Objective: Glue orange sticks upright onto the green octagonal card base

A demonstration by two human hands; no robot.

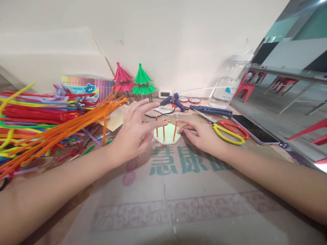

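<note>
Nearest the camera lay the printed cardboard sheet (178, 190), both forearms reaching across it toward 12 o'clock. And there were the hands, either side of the piece! The left hand (135, 131) was wide open, fingers fanned and arched, thumb low, gripping nothing. The right hand (201, 136) lay flat, palm down, fingers straight, also holding nothing. Between them sat the pale green paper base (167, 142), flat on the cardboard, at 3 o'clock from the left hand and 9 o'clock from the right. The right fingertips were just beside its edge, perhaps touching, so that hand looked a shade nearer. Three orange sticks (175, 130) stood up from it, long axes near vertical. Out at 9 o'clock sprawled a heap of pipe cleaners (38, 122); at 2 o'clock lay scissors (230, 131) and a phone (255, 129). Farther back were a glue gun (173, 101) and pink and green paper pagodas (143, 81).
</note>
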